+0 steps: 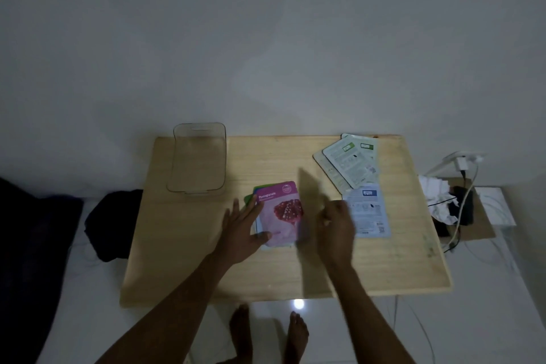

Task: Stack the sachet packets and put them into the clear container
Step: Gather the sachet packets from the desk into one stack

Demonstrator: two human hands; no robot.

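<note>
- Tabletop (295, 269): light wood, dimly lit, set against a pale wall.
- Clear container (197, 158): far-left part of the tabletop, lying open side up, nothing inside it; well apart from all the packets.
- Sachet stack (280, 214): centre of the tabletop. Top packet is pink, face up, printed "Pomegranate" with a fruit picture. Edges of a green packet and a blue one show at its upper-left corner; a pale edge shows along the bottom.
- Left hand (245, 230): flat, palm down, on the left edge of the stack. Fingers spread apart and extended, thumb lying on the lower-left of the pink packet. It grips nothing.
- Right hand (336, 227): just right of the stack, motion-blurred. Fingers look loosely curled; cannot tell whether they hold anything.
- Pale blue packet (369, 213): back side up, just beside the right hand, partly covered by it.
- Green-and-white packets (350, 162): back side up, fanned and overlapping at the far right of the tabletop.
- White charger (462, 164) and cable: on the floor, right of the tabletop.
</note>
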